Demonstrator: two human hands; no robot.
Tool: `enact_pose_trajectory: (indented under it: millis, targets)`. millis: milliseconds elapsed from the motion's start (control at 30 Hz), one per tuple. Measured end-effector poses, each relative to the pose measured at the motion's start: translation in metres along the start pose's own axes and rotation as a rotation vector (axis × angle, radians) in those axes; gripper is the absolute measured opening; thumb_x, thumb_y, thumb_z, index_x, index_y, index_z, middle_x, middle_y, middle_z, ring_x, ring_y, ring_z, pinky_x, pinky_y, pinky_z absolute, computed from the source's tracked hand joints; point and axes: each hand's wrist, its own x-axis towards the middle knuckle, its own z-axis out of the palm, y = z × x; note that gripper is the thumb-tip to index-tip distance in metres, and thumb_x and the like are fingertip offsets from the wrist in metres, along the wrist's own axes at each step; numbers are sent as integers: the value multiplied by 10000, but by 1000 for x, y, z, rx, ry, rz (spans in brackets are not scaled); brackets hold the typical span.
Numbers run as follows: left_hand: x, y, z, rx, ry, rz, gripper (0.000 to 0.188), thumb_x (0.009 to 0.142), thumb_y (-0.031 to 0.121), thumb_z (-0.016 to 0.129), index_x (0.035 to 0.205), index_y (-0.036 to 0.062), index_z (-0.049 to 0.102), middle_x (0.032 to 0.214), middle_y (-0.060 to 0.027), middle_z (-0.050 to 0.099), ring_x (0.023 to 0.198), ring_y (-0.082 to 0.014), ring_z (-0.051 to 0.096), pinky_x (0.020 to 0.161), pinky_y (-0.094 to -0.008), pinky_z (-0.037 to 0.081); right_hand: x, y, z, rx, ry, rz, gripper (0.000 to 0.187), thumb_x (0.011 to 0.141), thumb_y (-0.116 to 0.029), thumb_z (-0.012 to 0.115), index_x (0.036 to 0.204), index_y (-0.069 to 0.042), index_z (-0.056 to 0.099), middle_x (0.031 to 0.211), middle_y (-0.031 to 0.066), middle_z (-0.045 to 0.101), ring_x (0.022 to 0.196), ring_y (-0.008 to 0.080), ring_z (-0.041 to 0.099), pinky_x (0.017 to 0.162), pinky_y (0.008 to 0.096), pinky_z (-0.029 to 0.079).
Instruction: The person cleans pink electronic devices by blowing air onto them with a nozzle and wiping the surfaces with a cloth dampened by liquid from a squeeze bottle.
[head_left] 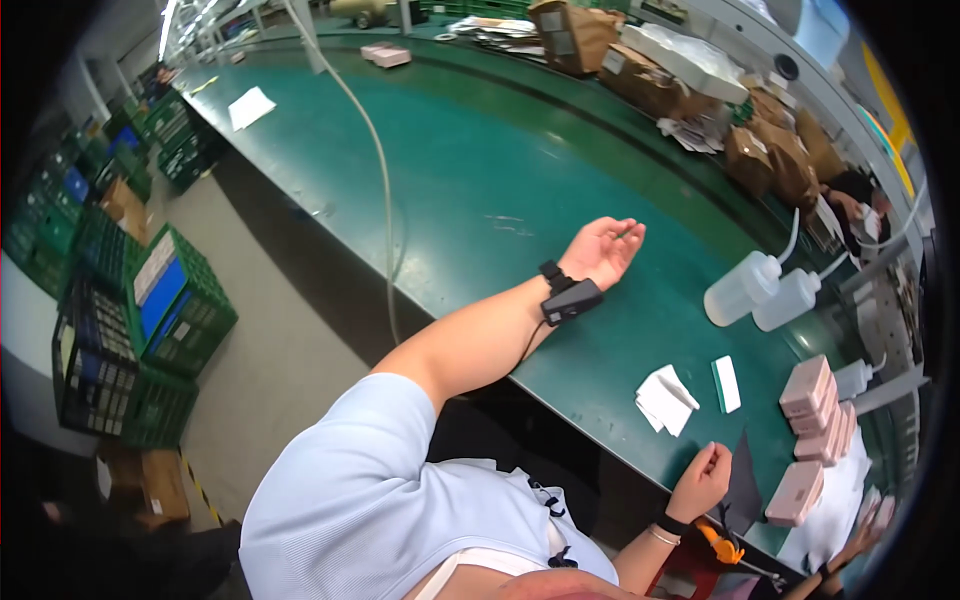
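Observation:
My left hand [603, 252] is over the green worktop [470, 180], palm turned up and fingers loosely curled but apart. Nothing shows in its palm, and a black device is strapped to the wrist. Close to the worktop's near edge, my right hand [703, 482] is closed, its fingers bent inward; what they hold, if anything, is hidden. Just beyond it lie folded white cloths [667, 400] and a white block with a green edge [727, 384]. Beside the right hand is a dark flat sheet [741, 487]. Pink boxes [808, 388] are stacked farther right.
Two translucent squeeze bottles [742, 290] with bent spouts stand at the right. A pale hose [378, 150] hangs across the worktop. An orange-handled tool [720, 543] is by the near edge. Green crates [180, 300] stand on the floor at left. Another person's hand [862, 535] shows at lower right.

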Motion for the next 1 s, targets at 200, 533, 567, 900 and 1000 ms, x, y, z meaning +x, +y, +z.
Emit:
enact_pose_trajectory:
  millis: [200,533,567,900,1000]
  targets:
    - [2,-5,-1,47,14,69,118,893,63,627,972,-20,600,982,-125,641,917,-216,657,806,-274,590,1,8,-2,-6,-11,10,171,978,-137,583,972,27,631,780,124,620,654,207,577,595,330,458]
    - [-1,-3,0,24,-3,78,233,899,194,629,1048,20,585,999,-86,614,803,-173,598,744,-302,517,5,-6,-9,-78,-105,113,175,973,-125,566,981,35,635,835,148,646,703,248,614,644,347,486]
    - [0,-5,-1,24,-2,74,242,899,206,627,1053,24,584,1007,-85,612,788,-170,589,729,-299,507,3,-3,-7,-71,-109,110,172,970,-123,568,983,36,635,837,148,646,705,249,615,647,347,488]
    - [3,-11,-1,1,-34,56,169,869,170,622,966,32,615,946,-75,638,786,-169,588,741,-304,498,2,5,-1,-25,-27,22,139,958,-121,606,965,16,626,780,112,625,673,197,597,631,321,485]
    - [0,6,-1,-37,-7,74,159,857,143,628,944,11,620,947,-95,649,806,-186,597,765,-313,495,11,-9,0,-53,-64,24,118,946,-118,617,958,-1,634,786,125,631,677,212,616,631,327,493]
